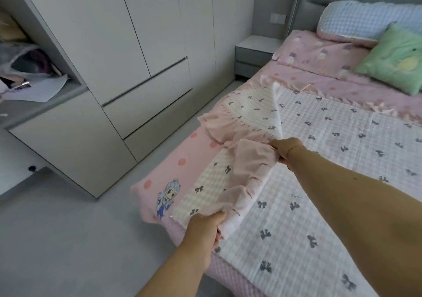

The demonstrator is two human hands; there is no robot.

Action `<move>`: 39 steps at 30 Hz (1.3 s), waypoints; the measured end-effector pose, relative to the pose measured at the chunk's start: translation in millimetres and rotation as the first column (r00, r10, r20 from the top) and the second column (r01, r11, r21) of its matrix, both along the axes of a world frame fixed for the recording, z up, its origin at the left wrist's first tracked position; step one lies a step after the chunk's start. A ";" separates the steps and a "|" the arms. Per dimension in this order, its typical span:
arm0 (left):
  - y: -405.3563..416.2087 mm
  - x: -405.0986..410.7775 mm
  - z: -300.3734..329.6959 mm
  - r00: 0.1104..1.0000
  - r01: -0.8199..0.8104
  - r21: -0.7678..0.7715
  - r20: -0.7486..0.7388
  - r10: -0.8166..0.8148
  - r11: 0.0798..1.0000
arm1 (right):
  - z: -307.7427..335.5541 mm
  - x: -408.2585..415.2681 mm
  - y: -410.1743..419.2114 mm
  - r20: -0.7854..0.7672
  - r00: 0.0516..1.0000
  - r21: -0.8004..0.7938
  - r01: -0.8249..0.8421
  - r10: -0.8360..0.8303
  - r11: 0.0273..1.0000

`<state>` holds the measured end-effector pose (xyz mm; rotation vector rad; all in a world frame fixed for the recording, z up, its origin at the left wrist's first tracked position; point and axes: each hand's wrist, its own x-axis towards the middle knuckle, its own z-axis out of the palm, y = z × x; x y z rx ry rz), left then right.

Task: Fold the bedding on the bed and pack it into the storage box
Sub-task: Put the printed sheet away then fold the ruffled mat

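A checked quilt [338,159] printed with dark bows and edged with a pink ruffle lies spread over the bed. Its left edge is lifted and turned over toward the middle. My left hand [206,224] grips that edge near the foot of the bed. My right hand [285,148] is closed on the ruffled edge farther up. Under the quilt lies a pink sheet [189,157] with dots and a cartoon figure. No storage box is in view.
A blue checked pillow [356,18], a pink pillow [319,52] and a green cushion [395,59] lie at the head of the bed. A grey nightstand [253,54] stands beside it. White wardrobes [127,52] line the left wall, with grey floor [68,239] between them and the bed.
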<state>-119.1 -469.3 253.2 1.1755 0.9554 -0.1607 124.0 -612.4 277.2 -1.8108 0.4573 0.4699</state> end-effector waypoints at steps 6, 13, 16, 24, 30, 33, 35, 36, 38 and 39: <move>-48.7 -13.9 -3.9 1.000 -0.021 0.054 0.016 0.021 0.998 | -10.1 -11.2 -49.4 -0.002 1.000 0.038 0.003 -0.003 0.999; -132.2 -12.4 -20.2 0.983 -0.164 0.027 -0.080 0.165 0.986 | -33.3 -3.5 -123.0 0.007 0.997 -0.030 -0.082 0.083 0.996; -172.8 -13.2 -26.3 0.958 -0.249 0.021 -0.139 0.249 0.968 | -35.8 -3.6 -151.0 0.028 0.988 -0.125 -0.148 0.152 0.981; -260.6 -23.5 -25.1 0.899 -0.378 -0.092 -0.277 0.341 0.921 | -36.8 -23.1 -216.7 0.197 0.976 -0.075 -0.082 0.095 0.994; -303.7 -41.3 -20.1 0.858 -0.506 -0.422 -0.336 0.388 0.752 | -48.8 -41.9 -256.3 0.125 0.992 0.053 0.019 -0.025 0.998; -318.0 -55.3 -25.1 0.841 -0.541 -0.420 -0.260 0.475 0.728 | -52.3 -51.3 -275.7 0.082 0.994 0.101 0.069 -0.078 0.992; -329.7 -67.9 -25.8 0.846 -0.532 -0.406 -0.227 0.483 0.743 | -51.7 -60.9 -290.5 0.077 0.991 0.125 0.098 -0.108 0.987; -336.3 -74.1 -23.8 0.850 -0.525 -0.401 -0.210 0.483 0.750 | -51.2 -65.8 -298.4 0.076 0.989 0.133 0.113 -0.124 0.985; -350.3 -86.0 -20.3 0.856 -0.515 -0.389 -0.175 0.487 0.764 | -47.2 -77.3 -315.4 0.086 0.986 0.146 0.127 -0.140 0.981; -359.1 -92.9 -18.8 0.862 -0.504 -0.381 -0.161 0.482 0.775 | -43.6 -84.5 -325.6 0.089 0.985 0.149 0.132 -0.146 0.980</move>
